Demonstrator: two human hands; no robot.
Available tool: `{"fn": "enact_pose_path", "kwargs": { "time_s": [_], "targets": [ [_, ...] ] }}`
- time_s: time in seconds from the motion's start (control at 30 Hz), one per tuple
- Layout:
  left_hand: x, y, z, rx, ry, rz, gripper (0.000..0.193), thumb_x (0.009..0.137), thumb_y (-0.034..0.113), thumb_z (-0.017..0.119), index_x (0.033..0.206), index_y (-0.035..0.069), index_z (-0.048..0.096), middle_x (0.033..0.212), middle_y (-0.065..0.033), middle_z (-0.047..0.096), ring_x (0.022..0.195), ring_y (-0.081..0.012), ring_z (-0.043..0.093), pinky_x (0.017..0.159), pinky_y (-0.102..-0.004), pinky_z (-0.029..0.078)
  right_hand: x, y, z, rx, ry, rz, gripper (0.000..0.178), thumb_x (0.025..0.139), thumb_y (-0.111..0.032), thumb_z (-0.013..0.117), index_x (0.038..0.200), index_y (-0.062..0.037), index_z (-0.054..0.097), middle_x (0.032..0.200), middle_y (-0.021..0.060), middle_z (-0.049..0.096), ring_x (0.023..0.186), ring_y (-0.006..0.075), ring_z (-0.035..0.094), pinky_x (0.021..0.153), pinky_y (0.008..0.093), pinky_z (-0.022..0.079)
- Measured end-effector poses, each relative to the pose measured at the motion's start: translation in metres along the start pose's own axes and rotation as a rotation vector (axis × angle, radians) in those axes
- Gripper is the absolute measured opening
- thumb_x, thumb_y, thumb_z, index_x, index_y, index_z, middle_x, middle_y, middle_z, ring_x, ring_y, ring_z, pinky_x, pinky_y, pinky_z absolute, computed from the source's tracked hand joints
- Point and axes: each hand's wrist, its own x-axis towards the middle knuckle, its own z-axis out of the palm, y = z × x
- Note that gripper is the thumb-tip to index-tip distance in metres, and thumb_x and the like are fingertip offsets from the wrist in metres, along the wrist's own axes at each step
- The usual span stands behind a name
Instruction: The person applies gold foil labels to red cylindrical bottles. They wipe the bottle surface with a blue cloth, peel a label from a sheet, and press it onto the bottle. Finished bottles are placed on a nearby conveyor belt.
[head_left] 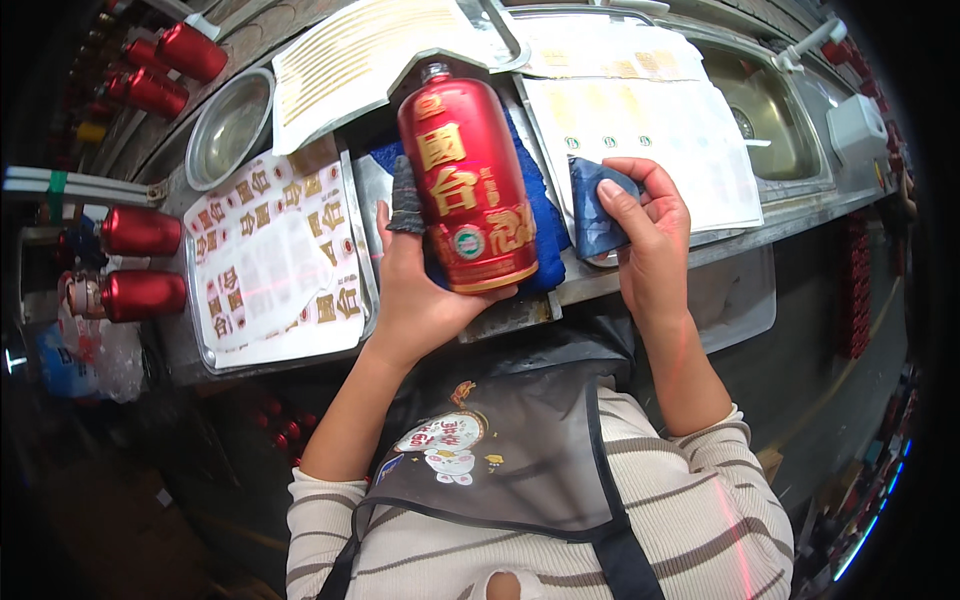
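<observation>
My left hand [420, 300] grips a glossy red bottle [465, 150] with gold lettering and a round green-and-white mark. Its dark neck tilts away from me, and my palm and fingers support the base. A dark grey wrap [405, 195] covers the left thumb. My right hand [652, 220] pinches a dark blue flat piece [592, 218], perhaps a scraper, between thumb and fingers, just right of the bottle and apart from it. Underneath the bottle a bright blue towel [545, 225] lies bunched on the bench.
Left is a metal tray [195, 300] of gold-and-red decal sheets [270, 255], beside a metal bowl [230, 130]. More decal sheets lie at the back [350, 60] and right [690, 140], near a sink [815, 165] and white container [857, 130]. Several red bottles [142, 232] stand at the left edge.
</observation>
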Motion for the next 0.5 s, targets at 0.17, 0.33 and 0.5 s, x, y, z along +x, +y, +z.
{"fn": "enact_pose_path", "kwargs": {
  "time_s": [0.17,0.33,0.5],
  "targets": [
    [-0.005,-0.013,-0.004,-0.146,-0.042,-0.121,0.103,0.055,0.034,0.098,0.135,0.001,0.043,0.130,-0.0161,0.052,0.118,-0.0317,0.056,0.107,-0.0423,0.039,-0.024,-0.016,0.003,-0.115,-0.326,0.133,0.047,0.085,-0.001,0.061,0.131,0.0008,0.057,0.111,0.0081,0.063,0.098,0.0099,0.059,0.089,0.0238,0.048],
    [-0.005,-0.012,0.000,-0.355,-0.042,-0.111,0.107,0.054,0.027,0.099,0.138,0.000,0.038,0.129,-0.0142,0.054,0.116,-0.0247,0.060,0.097,-0.0363,0.050,-0.040,0.002,0.000,-0.246,-0.560,0.046,0.077,0.081,0.006,0.056,0.154,-0.0003,0.031,0.150,0.0175,0.045,0.138,0.0185,0.041,0.112,0.0282,0.030],
    [-0.006,-0.014,0.000,-0.365,-0.041,-0.110,0.107,0.055,0.026,0.099,0.138,0.000,0.038,0.126,-0.0137,0.059,0.112,-0.0248,0.063,0.097,-0.0366,0.051,-0.043,0.010,0.002,-0.222,-0.563,0.036,0.079,0.081,0.007,0.056,0.155,0.0000,0.028,0.152,0.0175,0.043,0.139,0.0184,0.039,0.113,0.0274,0.029]
  ]
}}
